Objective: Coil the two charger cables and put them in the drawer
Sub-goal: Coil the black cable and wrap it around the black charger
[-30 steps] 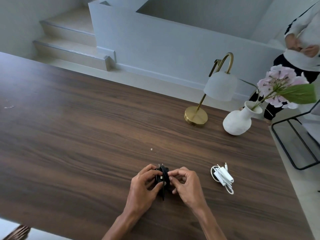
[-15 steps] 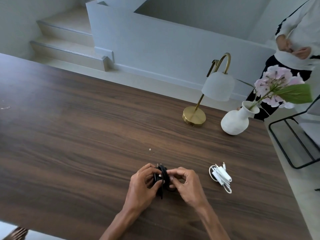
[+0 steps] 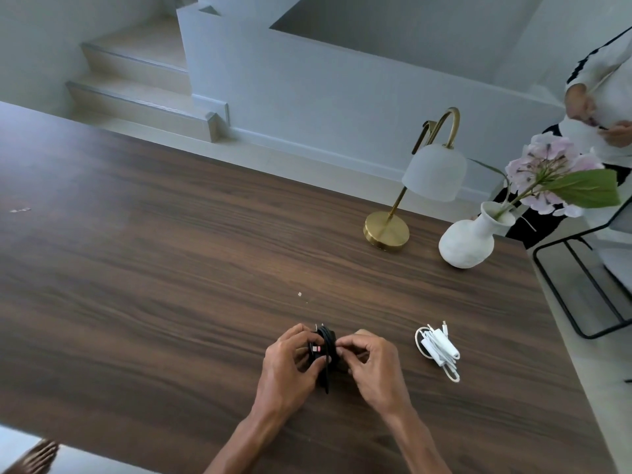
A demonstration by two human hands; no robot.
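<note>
Both hands on the black charger cable (image 3: 325, 350), near the front edge of the wooden table (image 3: 171, 268). Left hand (image 3: 285, 371) wraps the bundle from the left, right hand (image 3: 371, 364) pinches it from the right; the cable's coil stands edge-up between them, fingers hiding most of it. White charger cable (image 3: 437, 348) lies bundled on the table just right of the right hand, apart from it. Farther back right: brass lamp (image 3: 415, 186), white vase (image 3: 468, 239) with pink flowers. Second person (image 3: 602, 107) stands beyond the table's far right corner.
</note>
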